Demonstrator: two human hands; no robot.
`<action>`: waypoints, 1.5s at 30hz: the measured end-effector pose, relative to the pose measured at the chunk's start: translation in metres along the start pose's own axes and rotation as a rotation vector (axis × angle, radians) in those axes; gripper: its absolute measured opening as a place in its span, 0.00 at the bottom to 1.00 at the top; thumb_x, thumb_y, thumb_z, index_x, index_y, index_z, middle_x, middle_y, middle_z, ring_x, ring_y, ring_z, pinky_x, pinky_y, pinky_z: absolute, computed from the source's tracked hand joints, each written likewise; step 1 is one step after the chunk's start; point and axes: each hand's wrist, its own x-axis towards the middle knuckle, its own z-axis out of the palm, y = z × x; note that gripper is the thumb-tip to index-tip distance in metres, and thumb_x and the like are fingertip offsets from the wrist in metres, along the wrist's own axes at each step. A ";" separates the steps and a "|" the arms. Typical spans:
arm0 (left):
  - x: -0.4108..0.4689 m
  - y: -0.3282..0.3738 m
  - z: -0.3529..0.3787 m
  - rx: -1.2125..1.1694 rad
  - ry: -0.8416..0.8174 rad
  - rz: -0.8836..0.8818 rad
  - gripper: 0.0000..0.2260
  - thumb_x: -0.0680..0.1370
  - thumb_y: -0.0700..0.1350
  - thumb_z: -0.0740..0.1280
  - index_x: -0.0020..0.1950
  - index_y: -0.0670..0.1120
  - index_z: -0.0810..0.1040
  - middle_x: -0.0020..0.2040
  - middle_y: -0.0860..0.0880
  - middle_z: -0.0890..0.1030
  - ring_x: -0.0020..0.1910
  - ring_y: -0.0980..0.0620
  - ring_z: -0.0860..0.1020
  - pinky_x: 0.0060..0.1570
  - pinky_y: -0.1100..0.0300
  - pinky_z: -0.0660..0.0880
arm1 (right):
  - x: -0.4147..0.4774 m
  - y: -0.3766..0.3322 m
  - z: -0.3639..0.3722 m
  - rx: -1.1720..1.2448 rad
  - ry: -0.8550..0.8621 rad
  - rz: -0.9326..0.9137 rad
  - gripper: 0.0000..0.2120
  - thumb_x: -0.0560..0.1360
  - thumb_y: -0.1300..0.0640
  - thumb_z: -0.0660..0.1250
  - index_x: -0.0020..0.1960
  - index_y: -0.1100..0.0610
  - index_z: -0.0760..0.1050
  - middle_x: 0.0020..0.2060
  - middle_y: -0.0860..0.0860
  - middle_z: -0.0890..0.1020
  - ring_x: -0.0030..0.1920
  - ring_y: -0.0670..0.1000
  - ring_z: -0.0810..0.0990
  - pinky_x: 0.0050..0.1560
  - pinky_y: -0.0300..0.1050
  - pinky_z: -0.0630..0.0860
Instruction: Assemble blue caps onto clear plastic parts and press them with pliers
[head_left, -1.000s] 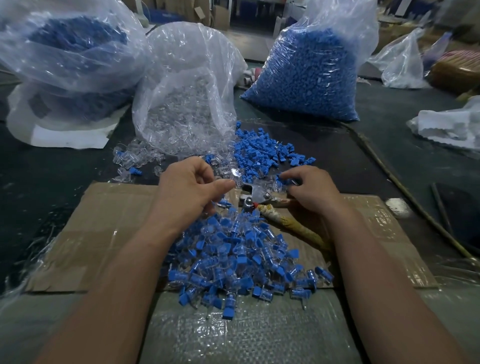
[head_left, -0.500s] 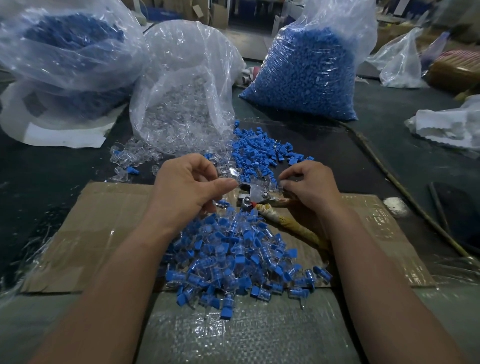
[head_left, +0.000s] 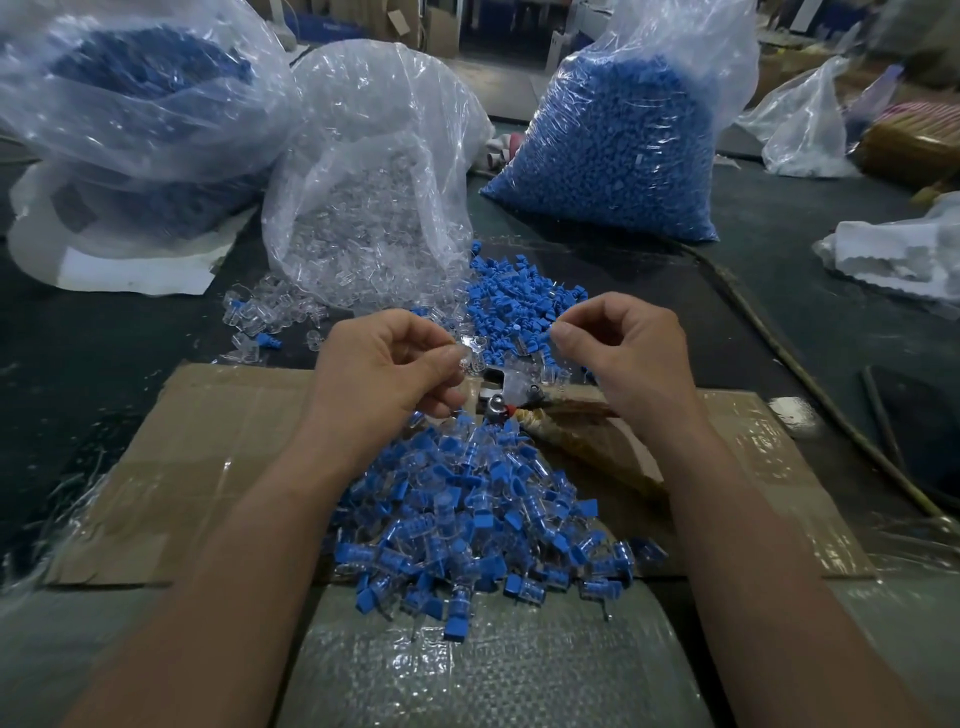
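My left hand (head_left: 384, 376) pinches a clear plastic part (head_left: 466, 358) between thumb and forefinger, just above the pliers (head_left: 511, 391). My right hand (head_left: 636, 358) is raised beside it, fingers curled, its thumb and forefinger tips pinched on a small blue cap that is mostly hidden. The pliers lie on the cardboard (head_left: 208, 467) between my hands, their tape-wrapped handles running under my right wrist. Loose blue caps (head_left: 511, 304) lie just beyond my hands. A heap of assembled blue-and-clear parts (head_left: 467, 512) sits between my forearms.
A bag of clear parts (head_left: 374, 197) lies open behind my hands, with loose clear parts (head_left: 265, 317) spilled to its left. A full bag of blue caps (head_left: 618, 135) stands at the back right. Another bag (head_left: 140, 104) sits back left. A thin rod (head_left: 810, 384) crosses the right side.
My right hand has lifted off the loose blue caps and now hovers with its fingertips pinched. My left hand has stayed in place, holding the clear part.
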 end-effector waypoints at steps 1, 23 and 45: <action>-0.001 0.000 0.000 0.000 0.003 0.005 0.03 0.72 0.35 0.68 0.40 0.42 0.77 0.33 0.45 0.82 0.29 0.51 0.81 0.29 0.65 0.77 | -0.003 -0.004 0.004 0.025 -0.020 -0.015 0.09 0.71 0.61 0.71 0.36 0.49 0.76 0.31 0.46 0.80 0.34 0.43 0.79 0.38 0.34 0.77; -0.005 0.001 0.009 0.184 0.079 0.102 0.09 0.70 0.36 0.72 0.37 0.49 0.78 0.29 0.50 0.81 0.28 0.57 0.81 0.29 0.68 0.75 | -0.023 -0.022 0.031 -0.013 -0.106 -0.191 0.12 0.69 0.65 0.71 0.34 0.50 0.75 0.31 0.45 0.79 0.32 0.46 0.79 0.34 0.36 0.77; -0.006 0.010 0.005 -0.158 -0.080 -0.028 0.06 0.71 0.32 0.67 0.38 0.41 0.78 0.29 0.47 0.82 0.26 0.53 0.80 0.27 0.64 0.76 | -0.020 -0.015 0.025 0.241 -0.229 -0.299 0.17 0.66 0.65 0.72 0.53 0.53 0.76 0.39 0.37 0.81 0.40 0.37 0.81 0.42 0.29 0.75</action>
